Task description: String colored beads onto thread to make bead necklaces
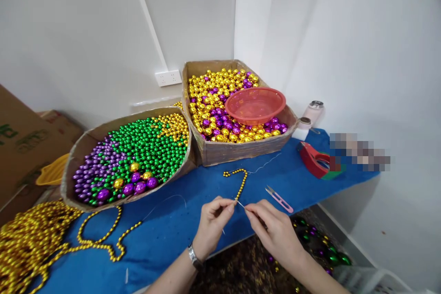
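String of small gold beads [244, 183] lay on the blue cloth [165, 234], just beyond the hands, a short row already joined. The left hand [214, 223] pinched its near end between finger and thumb; the right hand [270, 221] pinched a thin pale strand [241, 204] there, needle or thread I couldn't tell. Snips [280, 200] lay untouched. Unstrung beads filled the near box [194, 158] and far box [244, 152]; how much was left couldn't be told.

We are wearing a shiny, silver-coloured band [195, 257] of metal-looking links around our left wrist [201, 248]; our left hand [212, 223], right hand [274, 228], left forearm [174, 277] and right forearm [308, 267] are showing bare.
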### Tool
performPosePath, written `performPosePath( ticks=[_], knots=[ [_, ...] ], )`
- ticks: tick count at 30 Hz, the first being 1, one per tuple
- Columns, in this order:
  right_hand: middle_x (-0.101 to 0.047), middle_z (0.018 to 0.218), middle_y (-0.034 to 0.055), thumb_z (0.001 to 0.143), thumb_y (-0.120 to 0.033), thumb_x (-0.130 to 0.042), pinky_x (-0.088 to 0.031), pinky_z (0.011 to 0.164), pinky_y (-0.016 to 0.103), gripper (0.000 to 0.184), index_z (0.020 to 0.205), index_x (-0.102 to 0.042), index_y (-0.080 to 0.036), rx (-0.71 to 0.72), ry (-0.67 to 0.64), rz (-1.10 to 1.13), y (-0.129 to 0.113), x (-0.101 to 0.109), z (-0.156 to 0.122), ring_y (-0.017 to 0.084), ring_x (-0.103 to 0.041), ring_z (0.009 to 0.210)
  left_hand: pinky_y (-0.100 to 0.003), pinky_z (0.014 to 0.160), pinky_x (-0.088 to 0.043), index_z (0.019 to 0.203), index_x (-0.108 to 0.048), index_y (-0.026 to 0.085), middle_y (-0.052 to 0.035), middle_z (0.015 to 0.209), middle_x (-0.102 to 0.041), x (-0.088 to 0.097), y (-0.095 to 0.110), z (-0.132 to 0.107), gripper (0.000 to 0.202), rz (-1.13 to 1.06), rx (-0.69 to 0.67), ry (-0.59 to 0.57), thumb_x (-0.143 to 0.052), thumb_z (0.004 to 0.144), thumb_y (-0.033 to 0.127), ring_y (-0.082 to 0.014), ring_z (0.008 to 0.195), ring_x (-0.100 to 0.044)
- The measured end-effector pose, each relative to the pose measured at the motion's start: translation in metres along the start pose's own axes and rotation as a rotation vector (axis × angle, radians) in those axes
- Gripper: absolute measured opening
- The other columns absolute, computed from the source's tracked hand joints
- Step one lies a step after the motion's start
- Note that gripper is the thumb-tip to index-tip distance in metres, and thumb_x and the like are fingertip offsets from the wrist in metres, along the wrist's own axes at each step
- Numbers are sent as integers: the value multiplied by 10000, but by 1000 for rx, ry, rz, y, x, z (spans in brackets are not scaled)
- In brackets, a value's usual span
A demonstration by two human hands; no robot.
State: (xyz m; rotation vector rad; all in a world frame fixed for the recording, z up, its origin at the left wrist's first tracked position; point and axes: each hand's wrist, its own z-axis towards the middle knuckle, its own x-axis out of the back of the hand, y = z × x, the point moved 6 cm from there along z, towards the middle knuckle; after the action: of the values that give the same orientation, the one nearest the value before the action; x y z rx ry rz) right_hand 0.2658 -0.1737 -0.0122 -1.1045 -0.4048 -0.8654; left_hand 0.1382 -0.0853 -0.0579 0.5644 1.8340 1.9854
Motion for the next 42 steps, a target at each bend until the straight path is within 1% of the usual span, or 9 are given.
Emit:
performPosePath(
  ticks=[3,8,24,29,33,37,42],
  knots=[
    [-628,811,47,928,-261,-425,-476,639,240,191,941,-609,-212,1,6,-12,-1,0,0,146,-610,706,-234,636,-380,864,-730,189,-25,712,-595,0,1,0,204,15,-1,-3,-610,813,346,-134,676,-479],
    [-615,788,41,928,-230,-428,-461,610,229,181,942,-608,-210,9,12,-3,-1,0,1,137,-591,672,-246,674,-389,853,-731,181,-29,689,-613,1,5,1,211,44,-12,-1,-606,816,346,-139,682,-485],
    [-616,811,36,926,-210,-434,-459,646,238,159,948,-591,-217,17,-15,-5,1,-4,-1,145,-592,702,-236,647,-387,866,-729,184,-29,713,-600,1,-2,0,197,-2,-3,-4,-618,811,337,-135,685,-491],
    [-614,817,36,928,-204,-427,-459,654,239,165,967,-587,-220,17,-28,-7,3,-6,-3,145,-592,705,-242,648,-400,864,-731,178,-39,736,-616,1,-2,1,205,-4,-2,-11,-621,806,341,-139,690,-501],
    [-612,813,34,930,-210,-426,-458,658,244,163,960,-586,-219,16,-41,-11,3,-8,-3,146,-591,704,-240,640,-400,844,-733,172,-32,688,-601,0,1,1,211,24,-6,-11,-617,807,345,-136,673,-493],
    [-613,817,32,934,-213,-417,-453,667,252,172,958,-587,-222,10,-55,-8,3,-11,-2,148,-589,713,-224,618,-389,823,-731,171,-26,702,-591,-1,-1,2,199,-31,27,-19,-634,795,342,-123,663,-492],
    [-608,803,37,941,-228,-389,-450,667,266,220,930,-609,-223,-4,-102,-26,3,-17,-3,152,-588,695,-217,564,-383,822,-715,148,-20,700,-596,-4,-9,4,217,-170,141,-29,-667,764,351,-96,590,-475]
  ],
)
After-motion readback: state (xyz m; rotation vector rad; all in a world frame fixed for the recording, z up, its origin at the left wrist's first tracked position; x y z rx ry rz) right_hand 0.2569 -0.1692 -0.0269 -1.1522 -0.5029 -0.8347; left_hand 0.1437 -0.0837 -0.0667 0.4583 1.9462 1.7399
